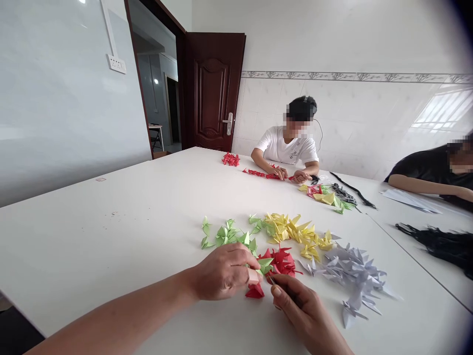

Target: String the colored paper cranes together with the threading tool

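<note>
My left hand is closed, its fingertips pinching a green folded paper crane. Close to it on the right, my right hand is closed on a thin needle-like metal thing, mostly hidden by the fingers. Below the left fingertips is a red paper crane; whether it is threaded to anything I cannot tell. Just beyond both hands lies a heap of red cranes. Green cranes spread behind my left hand, yellow cranes farther back, and pale grey-white cranes to the right.
Across the white table a person in a white shirt handles a red string of cranes. Another person in black sits at the right. Black tassel-like cords and mixed cranes also lie on the table.
</note>
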{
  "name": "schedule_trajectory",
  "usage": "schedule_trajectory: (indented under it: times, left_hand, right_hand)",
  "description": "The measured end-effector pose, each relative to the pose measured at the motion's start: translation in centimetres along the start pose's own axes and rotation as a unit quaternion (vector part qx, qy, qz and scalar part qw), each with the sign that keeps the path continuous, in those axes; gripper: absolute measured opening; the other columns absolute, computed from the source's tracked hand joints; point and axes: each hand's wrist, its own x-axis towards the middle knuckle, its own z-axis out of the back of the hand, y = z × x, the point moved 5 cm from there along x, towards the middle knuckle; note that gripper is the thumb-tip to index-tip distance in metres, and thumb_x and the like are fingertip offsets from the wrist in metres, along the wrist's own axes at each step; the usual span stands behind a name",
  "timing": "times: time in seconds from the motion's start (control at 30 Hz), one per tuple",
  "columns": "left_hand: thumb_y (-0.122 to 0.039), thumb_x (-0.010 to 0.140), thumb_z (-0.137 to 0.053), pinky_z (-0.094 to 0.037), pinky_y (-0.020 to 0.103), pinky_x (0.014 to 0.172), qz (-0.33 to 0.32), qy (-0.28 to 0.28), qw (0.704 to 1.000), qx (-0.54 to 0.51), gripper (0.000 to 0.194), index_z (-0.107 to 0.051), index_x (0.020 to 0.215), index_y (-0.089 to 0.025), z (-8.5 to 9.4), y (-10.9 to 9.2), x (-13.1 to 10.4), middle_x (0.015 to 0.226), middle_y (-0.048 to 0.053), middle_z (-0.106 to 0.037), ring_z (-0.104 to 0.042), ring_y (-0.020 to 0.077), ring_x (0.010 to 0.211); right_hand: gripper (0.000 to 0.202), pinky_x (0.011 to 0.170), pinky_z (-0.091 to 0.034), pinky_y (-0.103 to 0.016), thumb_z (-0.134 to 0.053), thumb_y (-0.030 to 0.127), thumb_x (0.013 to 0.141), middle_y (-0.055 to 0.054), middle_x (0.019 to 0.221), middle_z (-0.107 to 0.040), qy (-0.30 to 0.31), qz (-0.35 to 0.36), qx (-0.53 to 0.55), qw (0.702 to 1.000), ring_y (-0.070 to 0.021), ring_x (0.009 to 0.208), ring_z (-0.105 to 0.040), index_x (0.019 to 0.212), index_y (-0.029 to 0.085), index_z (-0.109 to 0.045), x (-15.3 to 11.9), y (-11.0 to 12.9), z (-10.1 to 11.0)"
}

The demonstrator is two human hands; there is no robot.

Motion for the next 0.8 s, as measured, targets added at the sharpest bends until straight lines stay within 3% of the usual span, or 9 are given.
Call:
schedule_trajectory:
  times: [0.2, 0.33, 0.5, 0.8]
  left_hand:
    - [-0.009, 0.081, -0.048, -0.051, 0.030, 0.074, 0.041, -0.031, 0.999, 0.018, 0.016, -0.060, 0.085, -0.019, 1.1, 2.0, -0.4, 0.088, 0.008, -0.065, -0.060, 0.0155, 0.083]
    - [-0.010, 0.081, -0.049, -0.051, 0.030, 0.074, 0.114, -0.076, 0.989, 0.056, 0.017, -0.062, 0.087, -0.019, 2.5, 4.7, -1.4, 0.088, 0.007, -0.064, -0.059, 0.0156, 0.084]
    - [-0.013, 0.082, -0.049, -0.052, 0.030, 0.072, 0.192, -0.098, 0.973, 0.086, 0.016, -0.063, 0.087, -0.019, 3.3, 7.3, -2.8, 0.089, 0.007, -0.064, -0.059, 0.0155, 0.085]
    - [-0.014, 0.081, -0.050, -0.053, 0.031, 0.075, 0.238, -0.078, 0.964, 0.089, 0.016, -0.065, 0.086, -0.019, 2.8, 8.2, -3.6, 0.093, 0.007, -0.064, -0.059, 0.0168, 0.090]
  right_hand:
    - [0.044, 0.054, -0.039, -0.022, -0.048, 0.058, 0.079, -0.002, 0.066, -0.053, 0.033, 0.009, -0.040, 0.999, -0.0151, 0.063, -0.049, 0.084, 0.017, -0.063, 0.0, -0.2, -0.1]
    - [0.041, 0.057, -0.040, -0.020, -0.042, 0.054, 0.084, -0.001, 0.066, -0.052, 0.102, 0.027, -0.099, 0.990, -0.0145, 0.064, -0.048, 0.077, 0.018, -0.061, 0.1, -0.4, -0.5]
    - [0.042, 0.051, -0.034, -0.018, -0.040, 0.053, 0.085, 0.001, 0.061, -0.048, 0.120, 0.055, -0.146, 0.980, -0.0116, 0.057, -0.041, 0.074, 0.017, -0.060, 0.3, -0.3, -0.9]
    - [0.043, 0.050, -0.033, -0.018, -0.040, 0.053, 0.084, 0.001, 0.060, -0.048, 0.129, 0.042, -0.137, 0.981, -0.0117, 0.057, -0.040, 0.079, 0.018, -0.064, 0.0, 0.5, -1.0]
